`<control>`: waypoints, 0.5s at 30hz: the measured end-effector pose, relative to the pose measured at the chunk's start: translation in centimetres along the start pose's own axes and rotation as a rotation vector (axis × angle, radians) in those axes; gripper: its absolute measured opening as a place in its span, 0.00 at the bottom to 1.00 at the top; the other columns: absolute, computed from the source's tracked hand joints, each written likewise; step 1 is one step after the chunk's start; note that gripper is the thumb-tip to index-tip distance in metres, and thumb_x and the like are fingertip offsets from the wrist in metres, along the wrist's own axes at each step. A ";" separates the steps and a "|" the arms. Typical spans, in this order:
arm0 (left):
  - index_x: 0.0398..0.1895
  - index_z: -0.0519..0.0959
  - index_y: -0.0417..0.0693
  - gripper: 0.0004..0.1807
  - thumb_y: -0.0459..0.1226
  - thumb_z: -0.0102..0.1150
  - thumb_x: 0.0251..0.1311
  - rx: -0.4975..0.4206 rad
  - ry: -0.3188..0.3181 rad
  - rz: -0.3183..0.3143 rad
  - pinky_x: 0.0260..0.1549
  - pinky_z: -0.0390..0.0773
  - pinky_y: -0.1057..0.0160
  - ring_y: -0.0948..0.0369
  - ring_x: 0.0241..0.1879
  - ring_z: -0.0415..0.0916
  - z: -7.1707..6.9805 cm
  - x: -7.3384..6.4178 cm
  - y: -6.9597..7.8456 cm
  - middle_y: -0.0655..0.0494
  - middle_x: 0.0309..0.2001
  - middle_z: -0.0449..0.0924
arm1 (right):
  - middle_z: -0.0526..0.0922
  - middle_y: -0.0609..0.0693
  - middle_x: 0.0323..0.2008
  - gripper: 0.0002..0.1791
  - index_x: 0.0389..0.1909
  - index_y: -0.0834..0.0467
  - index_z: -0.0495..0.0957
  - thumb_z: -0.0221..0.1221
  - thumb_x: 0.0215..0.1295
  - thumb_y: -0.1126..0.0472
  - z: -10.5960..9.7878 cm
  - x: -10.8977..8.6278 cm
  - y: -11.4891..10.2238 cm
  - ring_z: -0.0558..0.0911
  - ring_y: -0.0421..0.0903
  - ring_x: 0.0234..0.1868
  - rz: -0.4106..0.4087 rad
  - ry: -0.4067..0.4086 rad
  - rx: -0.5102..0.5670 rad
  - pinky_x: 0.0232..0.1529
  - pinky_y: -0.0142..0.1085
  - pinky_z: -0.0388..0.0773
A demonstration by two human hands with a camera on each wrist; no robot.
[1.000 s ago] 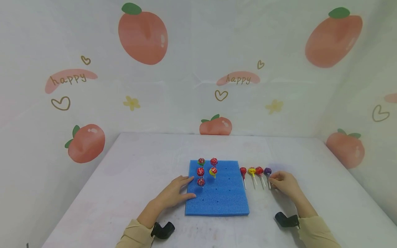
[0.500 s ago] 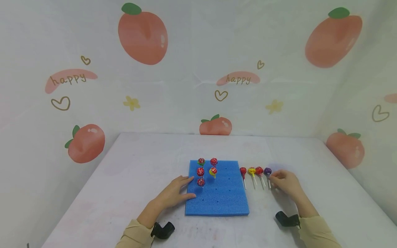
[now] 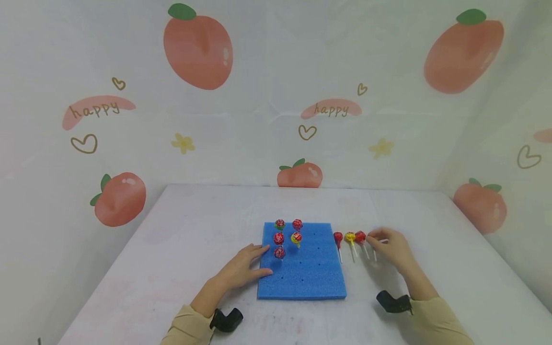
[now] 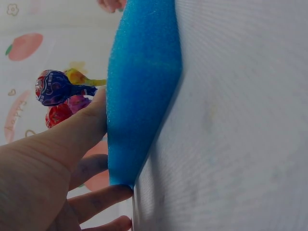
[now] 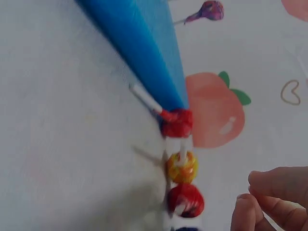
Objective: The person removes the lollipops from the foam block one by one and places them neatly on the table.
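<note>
My left hand [image 3: 242, 267] rests on the left side of a blue foam board [image 3: 321, 282], thumb and fingers spread. Several wrapped lollipops stand upright in the board's left part, among them a yellow-and-red lollipop [image 3: 296, 237] and a dark-wrapped lollipop [image 4: 50, 88]. My right hand [image 3: 391, 248] hovers at the right end of a lollipop row, fingers bent, fingertips apart from thumb, holding nothing visible. Under it lies a purple lollipop [image 5: 186, 229], its head hidden in the head view. Beside it lie a red lollipop [image 5: 186, 200], a yellow lollipop [image 5: 182, 167] and another red lollipop [image 5: 177, 123].
The white tabletop [image 3: 202, 215] extends around the board. Small holes dot the foam to the right of and below the standing lollipops. Behind the table hangs a white backdrop [image 3: 258, 139] printed with peaches. Black devices [image 3: 227, 320] are strapped to both wrists.
My right hand has lifted off the purple lollipop's stick and moved slightly away and left, covering its head. The left hand and the board have stayed put.
</note>
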State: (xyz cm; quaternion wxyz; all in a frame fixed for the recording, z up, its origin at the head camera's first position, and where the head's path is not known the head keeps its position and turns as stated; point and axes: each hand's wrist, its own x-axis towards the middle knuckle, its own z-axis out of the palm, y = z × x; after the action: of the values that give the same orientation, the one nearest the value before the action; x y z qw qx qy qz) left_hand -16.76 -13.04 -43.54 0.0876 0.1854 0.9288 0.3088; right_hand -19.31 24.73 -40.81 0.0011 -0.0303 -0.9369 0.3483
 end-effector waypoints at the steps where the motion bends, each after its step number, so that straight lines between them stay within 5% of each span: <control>1: 0.66 0.65 0.44 0.37 0.51 0.61 0.56 0.001 0.001 0.001 0.65 0.58 0.39 0.39 0.69 0.54 0.0 0.0 0.0 0.39 0.66 0.65 | 0.81 0.62 0.42 0.14 0.41 0.64 0.78 0.57 0.64 0.57 0.1 0.0 -0.3 0.77 0.52 0.41 -0.008 0.003 0.002 0.39 0.39 0.79; 8: 0.66 0.65 0.45 0.37 0.52 0.61 0.56 -0.001 -0.005 -0.009 0.65 0.58 0.39 0.39 0.69 0.53 0.0 0.2 0.0 0.40 0.66 0.65 | 0.82 0.59 0.37 0.11 0.39 0.64 0.78 0.58 0.62 0.60 1.0 -0.1 -2.4 0.77 0.45 0.32 -0.059 -0.021 0.080 0.30 0.29 0.75; 15: 0.66 0.65 0.45 0.37 0.51 0.61 0.56 -0.003 -0.008 -0.011 0.65 0.58 0.39 0.39 0.69 0.53 -0.1 0.2 0.0 0.40 0.66 0.64 | 0.83 0.55 0.33 0.10 0.39 0.61 0.79 0.59 0.62 0.58 2.3 0.0 -3.8 0.78 0.43 0.30 -0.105 -0.048 0.114 0.28 0.31 0.75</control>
State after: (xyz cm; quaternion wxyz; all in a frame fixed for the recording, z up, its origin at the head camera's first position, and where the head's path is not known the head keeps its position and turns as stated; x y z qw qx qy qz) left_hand -16.92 -12.99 -43.50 0.0934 0.1812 0.9290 0.3090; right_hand -19.58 20.37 -40.03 -0.0012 0.0275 -0.9157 0.4010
